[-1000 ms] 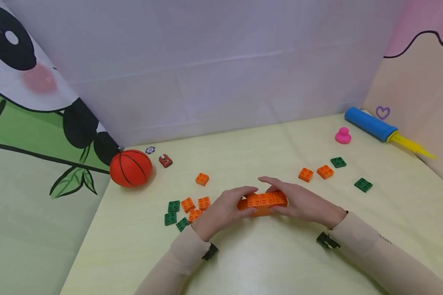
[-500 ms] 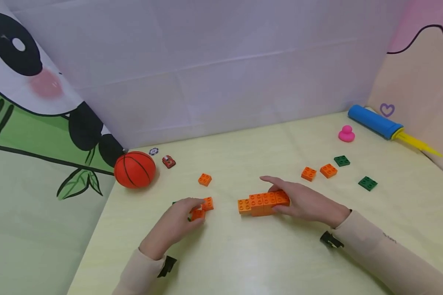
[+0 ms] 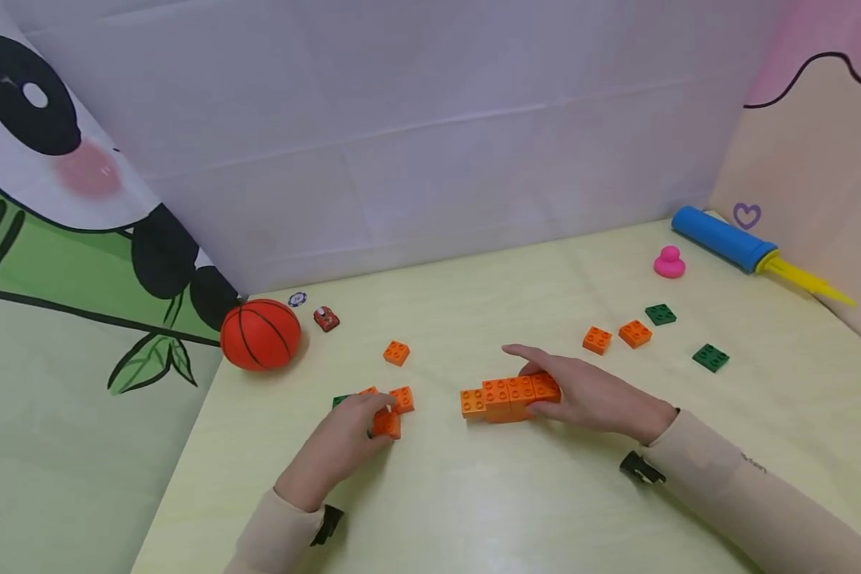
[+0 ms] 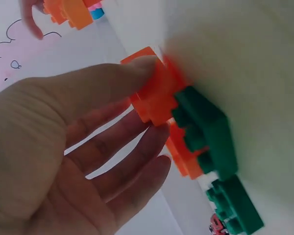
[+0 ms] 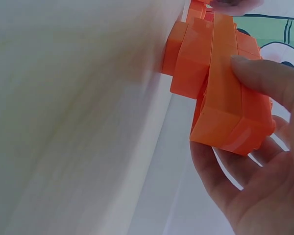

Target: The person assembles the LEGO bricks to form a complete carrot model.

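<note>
A second ago, both hands were on the long orange block (image 3: 508,399). Now the left hand (image 3: 339,440) has let go and gone over to the loose bricks. The right hand (image 3: 591,395) has stayed where it was, at the right end of the block. So the two hands seem to have split the work: one minds the block, and the other is busy with a new piece.

The left fingers are curled in, with only a small gap, and they pinch an orange brick (image 4: 158,93). The thumb is on one side and fingers are on the other. It is hard to tell if the brick is up off the tabletop (image 3: 459,494). A green brick (image 4: 210,129) sits very near it, and a second orange brick (image 3: 403,399) is just beside the hand.

The right fingers are spread about as wide as the block, with the thumb on one face and some fingers on the other side. One finger sticks out and does not touch. With the left hand gone, the block's left end shows plainly. It has a lower step with bumps on top. The block and the pinched brick are well apart, so they are not joined yet.
</note>
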Tool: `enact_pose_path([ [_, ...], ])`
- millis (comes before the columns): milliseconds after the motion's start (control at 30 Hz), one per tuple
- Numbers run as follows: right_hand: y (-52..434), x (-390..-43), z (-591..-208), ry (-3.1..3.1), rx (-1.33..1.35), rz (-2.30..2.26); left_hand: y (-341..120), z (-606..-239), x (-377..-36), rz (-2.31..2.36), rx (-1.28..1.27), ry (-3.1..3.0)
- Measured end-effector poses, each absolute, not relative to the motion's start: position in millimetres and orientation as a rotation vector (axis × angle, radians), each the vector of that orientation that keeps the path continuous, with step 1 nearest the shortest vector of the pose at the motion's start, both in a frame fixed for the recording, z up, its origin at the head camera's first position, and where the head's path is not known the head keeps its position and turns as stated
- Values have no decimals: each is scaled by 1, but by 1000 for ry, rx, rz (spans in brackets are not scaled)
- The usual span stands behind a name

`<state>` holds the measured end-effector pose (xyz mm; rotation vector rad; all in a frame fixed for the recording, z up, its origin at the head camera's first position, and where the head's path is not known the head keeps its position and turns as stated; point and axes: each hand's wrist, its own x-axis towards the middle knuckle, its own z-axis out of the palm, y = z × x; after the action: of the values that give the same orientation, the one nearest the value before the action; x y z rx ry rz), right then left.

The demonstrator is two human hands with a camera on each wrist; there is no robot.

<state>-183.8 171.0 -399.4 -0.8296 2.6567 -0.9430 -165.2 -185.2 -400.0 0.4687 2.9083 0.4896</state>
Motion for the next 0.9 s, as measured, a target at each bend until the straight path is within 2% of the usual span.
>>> enact_pose_path([
  [300,172,-183,-399,2655,-817,-942,-147,-386,-172,896,694,2799],
  [533,171,-184,-403,2642,-824,-967,-115,-394,-184,1016,895,2722],
  [667,170,-184,-404,2647,-838,-968,-109,-400,-185,1019,921,2702],
  [900,172,-185,-404,2657,-840,-956,-109,-407,-190,1090,796,2549],
])
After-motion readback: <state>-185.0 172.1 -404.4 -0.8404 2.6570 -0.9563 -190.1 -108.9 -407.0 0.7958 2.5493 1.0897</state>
